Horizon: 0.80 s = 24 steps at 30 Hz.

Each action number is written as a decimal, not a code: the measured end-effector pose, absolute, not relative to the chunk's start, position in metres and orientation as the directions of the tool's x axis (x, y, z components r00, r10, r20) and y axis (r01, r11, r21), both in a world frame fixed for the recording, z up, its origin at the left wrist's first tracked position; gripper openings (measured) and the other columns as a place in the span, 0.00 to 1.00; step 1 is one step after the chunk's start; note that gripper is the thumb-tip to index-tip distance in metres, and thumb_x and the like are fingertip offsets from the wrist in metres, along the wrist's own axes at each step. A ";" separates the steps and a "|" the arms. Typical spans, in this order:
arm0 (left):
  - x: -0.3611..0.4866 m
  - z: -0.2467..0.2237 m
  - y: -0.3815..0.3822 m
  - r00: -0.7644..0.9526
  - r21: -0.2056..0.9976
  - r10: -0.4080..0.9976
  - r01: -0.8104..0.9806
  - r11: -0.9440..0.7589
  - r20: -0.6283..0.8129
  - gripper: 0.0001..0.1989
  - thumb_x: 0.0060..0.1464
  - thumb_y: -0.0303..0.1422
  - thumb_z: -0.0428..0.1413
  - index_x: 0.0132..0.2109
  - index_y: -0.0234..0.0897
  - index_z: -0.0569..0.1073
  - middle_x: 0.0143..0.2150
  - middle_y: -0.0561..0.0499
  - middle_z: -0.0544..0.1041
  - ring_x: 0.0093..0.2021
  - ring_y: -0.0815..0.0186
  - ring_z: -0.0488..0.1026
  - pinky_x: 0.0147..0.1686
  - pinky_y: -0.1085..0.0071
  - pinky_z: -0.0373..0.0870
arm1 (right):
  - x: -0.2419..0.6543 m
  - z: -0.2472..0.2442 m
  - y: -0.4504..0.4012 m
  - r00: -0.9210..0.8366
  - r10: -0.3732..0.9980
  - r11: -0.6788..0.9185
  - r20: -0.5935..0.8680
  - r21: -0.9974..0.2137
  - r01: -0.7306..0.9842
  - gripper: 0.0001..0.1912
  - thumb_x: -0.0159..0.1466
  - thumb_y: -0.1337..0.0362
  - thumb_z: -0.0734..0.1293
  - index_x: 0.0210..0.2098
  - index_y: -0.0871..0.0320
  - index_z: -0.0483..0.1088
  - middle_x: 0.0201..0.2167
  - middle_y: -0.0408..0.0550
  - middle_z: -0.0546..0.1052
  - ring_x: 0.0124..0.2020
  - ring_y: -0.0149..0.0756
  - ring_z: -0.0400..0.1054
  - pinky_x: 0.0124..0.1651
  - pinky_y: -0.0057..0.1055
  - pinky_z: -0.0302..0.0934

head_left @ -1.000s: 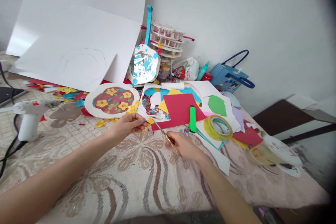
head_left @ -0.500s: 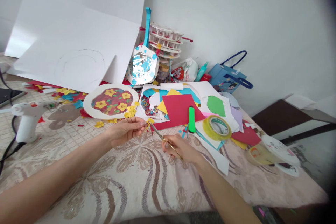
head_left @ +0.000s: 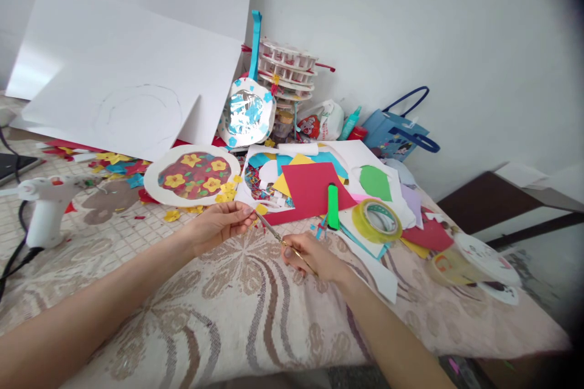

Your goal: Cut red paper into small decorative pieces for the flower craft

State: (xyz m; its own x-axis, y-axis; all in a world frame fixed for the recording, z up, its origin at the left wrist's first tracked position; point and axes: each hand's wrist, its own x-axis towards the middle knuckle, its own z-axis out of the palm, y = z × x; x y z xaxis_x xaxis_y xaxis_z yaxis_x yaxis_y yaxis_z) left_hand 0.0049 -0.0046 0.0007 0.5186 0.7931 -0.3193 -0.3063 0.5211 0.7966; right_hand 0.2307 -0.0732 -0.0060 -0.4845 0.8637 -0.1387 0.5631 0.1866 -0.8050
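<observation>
My left hand (head_left: 223, 225) pinches a small yellow paper piece (head_left: 261, 209) between thumb and fingers. Closed around the handles of slim scissors (head_left: 296, 250) is my right hand (head_left: 310, 255); the blades point up-left and their tips touch or nearly touch the yellow piece. Behind my left hand lies a white oval frame (head_left: 155, 191) with a red centre and yellow paper flowers. Small yellow flowers (head_left: 225, 192) are heaped at its right edge. Red paper (head_left: 310, 185) lies beyond the scissors, with a green cutter (head_left: 333, 206) on it.
A white glue gun (head_left: 45, 209) with a black cord stands at left. Clear yellowish tape (head_left: 376, 220) lies at right, near a lidded tub (head_left: 456, 264). White boards (head_left: 128, 67), a blue-handled round craft (head_left: 246, 112) and a blue bag (head_left: 392, 134) are at the back.
The yellow piece at my left fingertips has turned slightly and its outline looks different. Both hands and the scissors have otherwise hardly moved.
</observation>
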 end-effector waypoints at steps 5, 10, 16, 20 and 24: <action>0.007 0.003 -0.007 0.496 0.801 0.805 -0.307 0.514 -0.326 0.02 0.46 0.24 0.61 0.29 0.32 0.74 0.29 0.51 0.75 0.27 0.76 0.71 0.28 0.83 0.70 | 0.228 -0.004 -0.073 -0.458 0.882 0.213 -0.112 -0.771 0.599 0.20 0.62 0.51 0.56 0.23 0.59 0.60 0.15 0.39 0.61 0.16 0.26 0.53 0.19 0.24 0.45; 0.007 0.000 -0.006 0.503 0.817 0.809 -0.299 0.493 -0.303 0.02 0.47 0.26 0.60 0.30 0.31 0.74 0.29 0.51 0.74 0.27 0.75 0.71 0.28 0.82 0.69 | 0.226 -0.002 -0.073 -0.437 0.894 0.237 -0.101 -0.721 0.651 0.18 0.62 0.56 0.57 0.20 0.59 0.57 0.14 0.38 0.59 0.17 0.25 0.52 0.20 0.23 0.42; 0.008 -0.001 -0.007 0.495 0.828 0.816 -0.292 0.479 -0.297 0.03 0.46 0.26 0.61 0.30 0.32 0.73 0.29 0.51 0.74 0.27 0.74 0.70 0.27 0.81 0.69 | 0.225 0.001 -0.074 -0.425 0.900 0.245 -0.097 -0.693 0.678 0.18 0.62 0.56 0.58 0.19 0.59 0.57 0.14 0.38 0.59 0.18 0.25 0.52 0.21 0.23 0.41; 0.008 0.000 -0.007 0.474 0.825 0.823 -0.295 0.482 -0.312 0.03 0.46 0.27 0.61 0.29 0.32 0.73 0.27 0.52 0.73 0.26 0.75 0.70 0.27 0.81 0.69 | 0.225 0.002 -0.074 -0.413 0.904 0.237 -0.105 -0.681 0.692 0.19 0.62 0.56 0.58 0.19 0.59 0.57 0.14 0.38 0.59 0.18 0.25 0.53 0.21 0.23 0.42; 0.008 -0.001 -0.007 0.472 0.827 0.827 -0.298 0.477 -0.307 0.04 0.46 0.27 0.61 0.29 0.32 0.73 0.27 0.52 0.73 0.26 0.74 0.70 0.27 0.80 0.68 | 0.224 0.002 -0.072 -0.416 0.904 0.252 -0.096 -0.665 0.703 0.18 0.61 0.56 0.59 0.19 0.60 0.58 0.15 0.38 0.59 0.19 0.26 0.54 0.22 0.24 0.43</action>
